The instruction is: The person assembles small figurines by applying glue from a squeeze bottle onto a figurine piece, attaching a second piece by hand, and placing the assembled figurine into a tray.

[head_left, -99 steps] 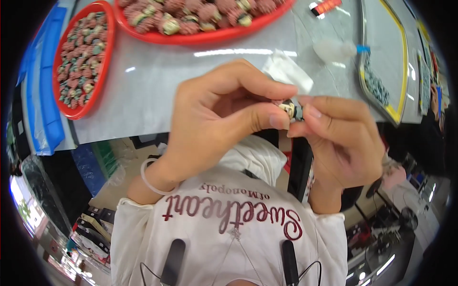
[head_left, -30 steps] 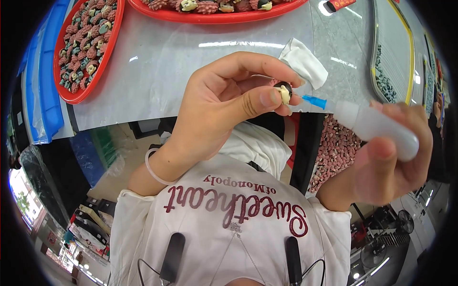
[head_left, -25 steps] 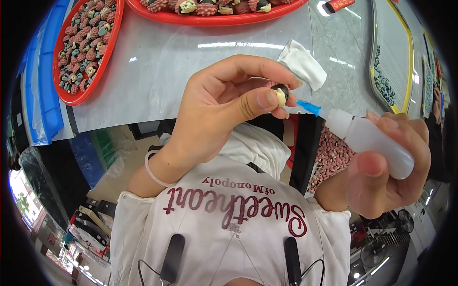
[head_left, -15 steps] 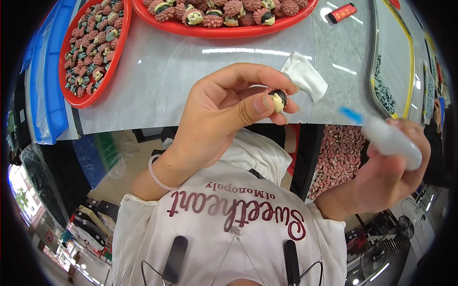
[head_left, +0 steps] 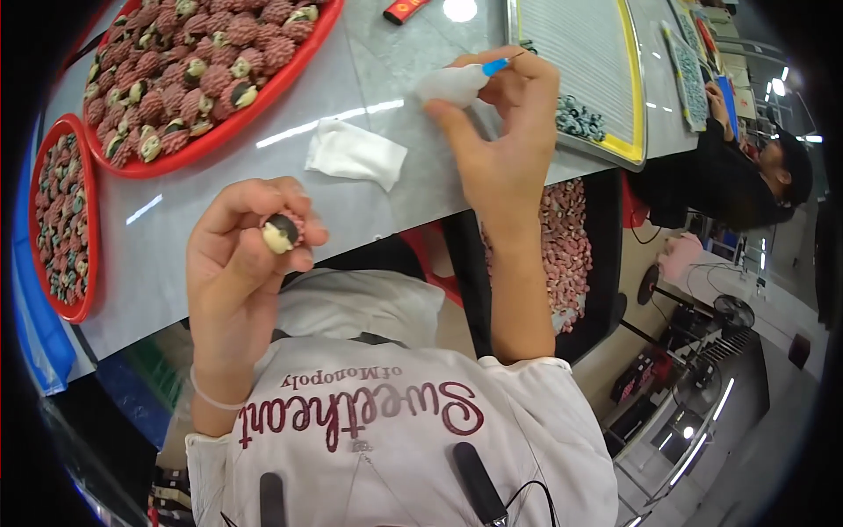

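Between the thumb and fingertips of my left hand (head_left: 233, 263) is a small figurine (head_left: 281, 234), with a pink bumpy body, a black patch and a cream part facing up. The left hand is near the table's front edge. My right hand (head_left: 509, 145) reaches farther out over the table, its fingers and thumb around a white squeeze bottle (head_left: 450, 86). The bottle's blue tip points right, toward the mesh tray. A crumpled white cloth (head_left: 356, 156) lies on the table between the two hands.
A large red tray (head_left: 255, 111) of similar pink figurines stands at far left, with a smaller red tray (head_left: 89, 263) beside it. A yellow-edged mesh tray (head_left: 571, 53) holds dark green pieces (head_left: 580, 121). Below the table, a black bin holds pink pieces (head_left: 566, 255). Another person (head_left: 746, 176) sits at right.
The view has swung right. My right hand has moved from the table's right front out over the table, and the bottle's tip now points right instead of left. My left hand still holds the figurine.
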The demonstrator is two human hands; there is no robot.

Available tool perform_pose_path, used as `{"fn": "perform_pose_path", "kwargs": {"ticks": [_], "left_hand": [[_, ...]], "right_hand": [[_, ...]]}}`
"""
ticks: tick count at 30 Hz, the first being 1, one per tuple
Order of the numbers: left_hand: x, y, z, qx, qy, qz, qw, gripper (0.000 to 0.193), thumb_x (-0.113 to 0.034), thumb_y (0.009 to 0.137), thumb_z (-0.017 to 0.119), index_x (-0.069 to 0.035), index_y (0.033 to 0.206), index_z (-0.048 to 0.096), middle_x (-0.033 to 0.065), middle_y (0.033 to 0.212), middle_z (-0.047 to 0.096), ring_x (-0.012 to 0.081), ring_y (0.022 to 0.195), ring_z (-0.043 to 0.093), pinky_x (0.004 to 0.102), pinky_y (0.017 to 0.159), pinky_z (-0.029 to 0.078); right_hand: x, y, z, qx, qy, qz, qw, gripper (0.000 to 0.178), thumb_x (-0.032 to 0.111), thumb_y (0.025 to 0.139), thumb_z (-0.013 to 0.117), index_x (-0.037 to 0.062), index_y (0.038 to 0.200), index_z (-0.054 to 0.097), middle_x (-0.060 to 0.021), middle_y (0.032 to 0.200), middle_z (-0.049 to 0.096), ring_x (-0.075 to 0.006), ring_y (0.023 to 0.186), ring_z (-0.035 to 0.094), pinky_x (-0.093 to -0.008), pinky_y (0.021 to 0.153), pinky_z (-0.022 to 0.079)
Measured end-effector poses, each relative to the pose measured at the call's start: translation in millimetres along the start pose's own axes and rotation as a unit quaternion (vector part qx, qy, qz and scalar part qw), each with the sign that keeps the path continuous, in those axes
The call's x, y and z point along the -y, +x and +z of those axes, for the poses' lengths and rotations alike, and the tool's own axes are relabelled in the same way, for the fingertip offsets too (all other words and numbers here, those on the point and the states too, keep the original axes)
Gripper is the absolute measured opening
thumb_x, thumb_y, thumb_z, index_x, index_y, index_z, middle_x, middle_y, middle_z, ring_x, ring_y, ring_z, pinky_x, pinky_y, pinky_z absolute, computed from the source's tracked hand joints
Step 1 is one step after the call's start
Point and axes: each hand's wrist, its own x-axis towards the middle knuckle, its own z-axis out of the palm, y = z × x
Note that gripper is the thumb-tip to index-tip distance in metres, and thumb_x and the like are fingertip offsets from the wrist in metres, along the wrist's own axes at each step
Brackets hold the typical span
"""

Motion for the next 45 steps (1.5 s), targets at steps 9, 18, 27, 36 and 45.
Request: {"fn": "perform_pose_path", "kwargs": {"ticks": [9, 18, 27, 36, 45], "left_hand": [[-8, 2, -7, -0.012, 0.026, 0.025, 0.999, 0.031, -0.024, 0.078, 0.056, -0.001, 0.096, 0.045, 0.0106, 0.094, 0.045, 0.0146, 0.079, 0.052, 0.0177, 0.06, 0.044], [-6, 6, -6, 0.0, 0.023, 0.023, 0.999, 0.028, -0.022, 0.079, 0.054, -0.001, 0.095, 0.045, 0.011, 0.094, 0.045, 0.0147, 0.079, 0.052, 0.0188, 0.059, 0.045], [-8, 2, -10, -0.007, 0.026, 0.038, 0.999, 0.027, -0.021, 0.079, 0.055, 0.0, 0.094, 0.047, 0.0115, 0.093, 0.046, 0.0153, 0.078, 0.053, 0.0198, 0.059, 0.045], [-8, 0, -7, 0.011, 0.022, 0.021, 0.999, 0.029, -0.022, 0.078, 0.056, 0.0, 0.094, 0.048, 0.0136, 0.094, 0.048, 0.0161, 0.078, 0.053, 0.0208, 0.061, 0.046], [-7, 0, 2, 0.045, 0.03, -0.02, 0.998, 0.031, -0.024, 0.077, 0.057, -0.002, 0.094, 0.043, 0.0092, 0.096, 0.04, 0.0136, 0.079, 0.047, 0.015, 0.059, 0.042]], "right_hand": [[1, 18, -112, 0.091, -0.24, 0.084, 0.963, 0.019, 0.0, 0.065, 0.058, -0.0008, 0.084, 0.058, -0.0053, 0.084, 0.055, -0.0129, 0.074, 0.049, -0.0216, 0.065, 0.039], [-13, 24, -115, 0.131, -0.269, 0.055, 0.953, 0.013, -0.003, 0.07, 0.054, -0.0017, 0.082, 0.058, -0.0046, 0.077, 0.056, -0.0106, 0.068, 0.051, -0.0213, 0.061, 0.039], [-6, 14, -106, -0.007, -0.186, 0.024, 0.982, 0.016, -0.001, 0.073, 0.054, -0.0031, 0.088, 0.057, -0.0067, 0.08, 0.056, -0.0105, 0.072, 0.05, -0.0214, 0.065, 0.039], [18, -6, -89, 0.035, 0.34, 0.155, 0.927, 0.023, 0.001, 0.072, 0.051, -0.0044, 0.094, 0.053, -0.0142, 0.096, 0.05, -0.0166, 0.072, 0.048, -0.0248, 0.063, 0.04], [34, -18, -47, 0.127, 0.466, 0.226, 0.846, 0.024, 0.004, 0.07, 0.054, -0.0029, 0.093, 0.052, -0.0163, 0.092, 0.05, -0.0162, 0.068, 0.048, -0.0221, 0.059, 0.042]]}}
